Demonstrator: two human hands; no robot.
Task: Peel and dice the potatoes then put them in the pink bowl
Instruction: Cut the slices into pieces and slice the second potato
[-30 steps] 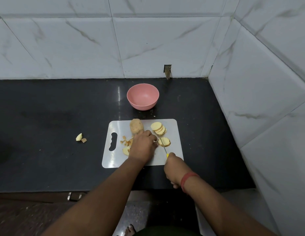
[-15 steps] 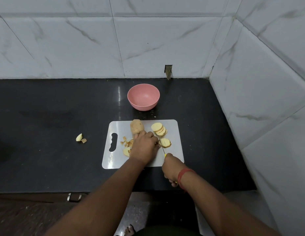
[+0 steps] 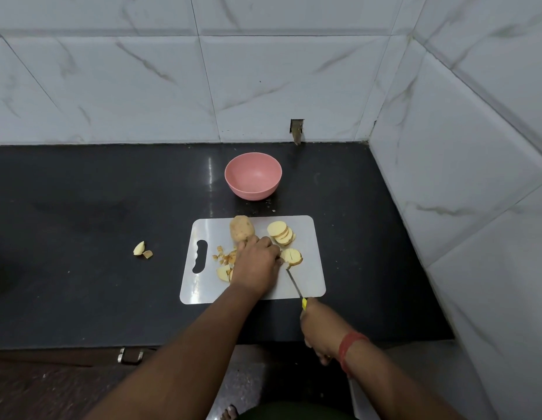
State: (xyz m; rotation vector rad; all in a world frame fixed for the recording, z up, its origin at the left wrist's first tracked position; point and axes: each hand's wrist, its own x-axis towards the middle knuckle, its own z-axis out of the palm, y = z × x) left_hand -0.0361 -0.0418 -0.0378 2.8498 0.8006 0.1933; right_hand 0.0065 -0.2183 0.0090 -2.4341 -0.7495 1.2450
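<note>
A stack of pale yellow round potato slices (image 3: 291, 256), scored with a cut, is lying flat at frame centre on the white plastic cutting board (image 3: 306, 283), with the left hand (image 3: 257, 262) pressing curled fingers against its left edge. The right hand (image 3: 319, 330), lower right of it, is gripping a yellow-handled knife (image 3: 296, 286) pointing up-left toward the slices, while the empty pink round bowl (image 3: 253, 175) is sitting above the board
</note>
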